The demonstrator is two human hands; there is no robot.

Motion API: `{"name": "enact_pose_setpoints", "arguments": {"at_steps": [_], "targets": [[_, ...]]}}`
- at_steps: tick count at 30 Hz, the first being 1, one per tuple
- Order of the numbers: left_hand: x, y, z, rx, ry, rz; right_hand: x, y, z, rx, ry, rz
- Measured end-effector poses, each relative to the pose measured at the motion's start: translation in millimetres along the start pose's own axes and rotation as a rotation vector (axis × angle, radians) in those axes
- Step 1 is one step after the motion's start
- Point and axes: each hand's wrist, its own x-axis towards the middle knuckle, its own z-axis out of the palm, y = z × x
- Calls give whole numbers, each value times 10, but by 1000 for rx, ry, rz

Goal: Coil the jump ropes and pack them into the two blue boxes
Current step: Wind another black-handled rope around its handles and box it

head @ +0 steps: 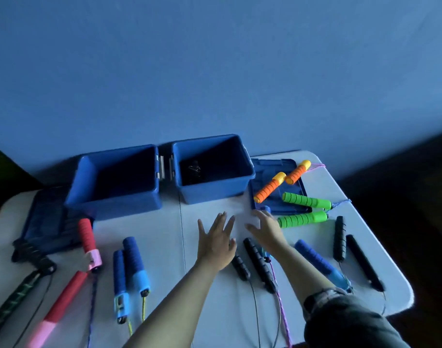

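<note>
Now both forearms reaching up from six o'clock toward the table's middle, palms down. Left hand at centre, fingers straight and fanned toward twelve o'clock, holding nothing, hovering over or maybe resting on the bare tabletop; contact hard to judge from above. Right hand just to three o'clock of it, the two apart, fingers stretched and loosely spread, tips near the front corner of a blue lid, gripping nothing. Dark sleeve on the right arm at five o'clock. Two open blue boxes side by side at twelve o'clock: left box and right box, something small and dark on the floor of the right one. Jump ropes lying loose on the table, none coiled, none packed. Orange handles on the lid at two o'clock; green handles just below them. Black handles directly under and between the wrists, a purple cord trailing toward six o'clock. Blue handles at seven o'clock, red and pink handles at eight o'clock, further black handles at four o'clock.
</note>
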Motion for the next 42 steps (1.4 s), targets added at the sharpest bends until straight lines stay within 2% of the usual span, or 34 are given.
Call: {"name": "enact_pose_setpoints", "arguments": {"at_steps": [5, 8, 13, 21, 26, 32, 37, 42], "targets": [[-165, 113, 118, -17, -176, 32, -332, 242, 214, -4, -70, 69], [-254, 133, 152, 19, -252, 48, -477, 326, 278, -113, -85, 24], [-412, 133, 170, 79, -166, 30, -692, 463, 328, -287, -113, -19], [-715, 99, 310, 64, -183, 1, -949, 675, 484, -289, -77, -50], [-981, -145, 341, 56, -141, -119, -989, 615, 565, -139, -34, -89], [-1261, -465, 364, -24, -48, -184, -920, 310, 709, 2, 15, 31], [-1344, -641, 350, -98, 5, -155, -875, 25, 934, 165, -51, 51], [-1353, -667, 343, -37, -45, -158, -885, -97, 1140, 113, -155, 47]]}}
